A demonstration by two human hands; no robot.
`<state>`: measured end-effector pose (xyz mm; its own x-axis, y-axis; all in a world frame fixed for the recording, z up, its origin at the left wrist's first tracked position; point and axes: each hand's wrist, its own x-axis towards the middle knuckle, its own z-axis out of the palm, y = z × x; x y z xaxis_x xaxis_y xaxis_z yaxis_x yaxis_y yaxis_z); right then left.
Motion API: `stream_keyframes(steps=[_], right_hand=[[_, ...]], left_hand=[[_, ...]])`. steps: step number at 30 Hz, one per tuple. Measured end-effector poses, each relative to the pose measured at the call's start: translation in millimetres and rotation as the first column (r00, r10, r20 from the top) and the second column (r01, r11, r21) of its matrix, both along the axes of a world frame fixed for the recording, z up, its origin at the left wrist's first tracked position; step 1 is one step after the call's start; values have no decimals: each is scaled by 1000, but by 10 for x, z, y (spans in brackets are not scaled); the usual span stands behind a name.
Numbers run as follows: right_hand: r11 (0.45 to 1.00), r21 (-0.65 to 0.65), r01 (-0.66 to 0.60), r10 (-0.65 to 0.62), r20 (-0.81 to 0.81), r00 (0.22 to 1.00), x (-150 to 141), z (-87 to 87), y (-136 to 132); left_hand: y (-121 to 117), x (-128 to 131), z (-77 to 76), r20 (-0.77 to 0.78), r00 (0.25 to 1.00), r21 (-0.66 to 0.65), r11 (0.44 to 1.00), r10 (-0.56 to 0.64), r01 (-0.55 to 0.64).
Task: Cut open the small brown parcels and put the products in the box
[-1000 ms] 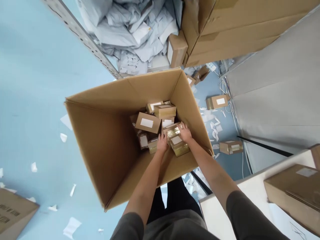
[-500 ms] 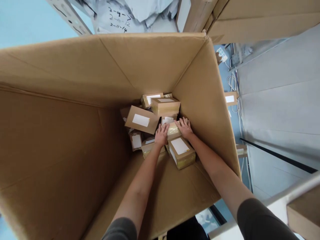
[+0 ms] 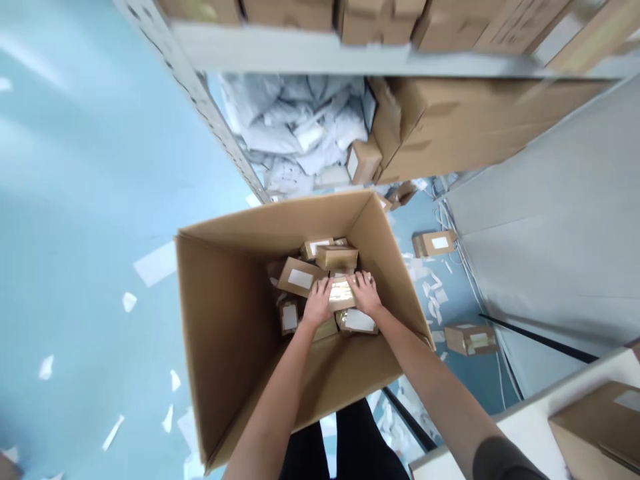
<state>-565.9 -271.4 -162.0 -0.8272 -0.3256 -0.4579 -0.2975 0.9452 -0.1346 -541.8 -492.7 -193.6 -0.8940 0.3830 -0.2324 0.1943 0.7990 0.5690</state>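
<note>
Between my two hands is a small cardboard box (image 3: 343,293) with shiny clear tape across its top. My left hand (image 3: 318,301) grips its left end, and my right hand (image 3: 365,292) grips its right end. Both reach down inside a large open carton (image 3: 227,333). Beneath the held box lies another parcel with a white label (image 3: 360,321). Beyond my left hand, a tilted flat parcel (image 3: 300,276) rests on the pile, and a taped parcel (image 3: 337,257) sits behind. A smaller labelled parcel (image 3: 289,317) leans at the pile's left.
Behind the carton stands a metal shelf (image 3: 300,50) holding boxes and white plastic mailer bags (image 3: 305,127). Parcels (image 3: 434,243) and paper scraps lie on the blue floor at right. At lower right, a box (image 3: 600,427) rests on a white surface.
My view has pulled back and up, showing more floor and shelf. The held box has risen off the labelled parcel below, with both hands on its ends.
</note>
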Motion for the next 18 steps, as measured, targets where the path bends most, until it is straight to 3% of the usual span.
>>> stream_keyframes(steps=[6, 11, 15, 18], right_hand=[[999, -15, -49, 47, -123, 991, 150, 1222, -265], [998, -63, -8, -8, -249, 968, 521, 2166, -370], [993, -108, 52, -89, -373, 923, 971, 2754, -301], [983, -152, 106, -164, -447, 879, 1388, 3062, -143]], left_hand=[[-290, 186, 1289, -201, 980, -29, 999, 10, -16], [-442, 428, 2225, -318, 948, 39, 999, 1, 12], [-429, 669, 2809, -404, 913, 73, 993, -58, 96], [-297, 872, 3105, -455, 879, 60, 980, -143, 191]])
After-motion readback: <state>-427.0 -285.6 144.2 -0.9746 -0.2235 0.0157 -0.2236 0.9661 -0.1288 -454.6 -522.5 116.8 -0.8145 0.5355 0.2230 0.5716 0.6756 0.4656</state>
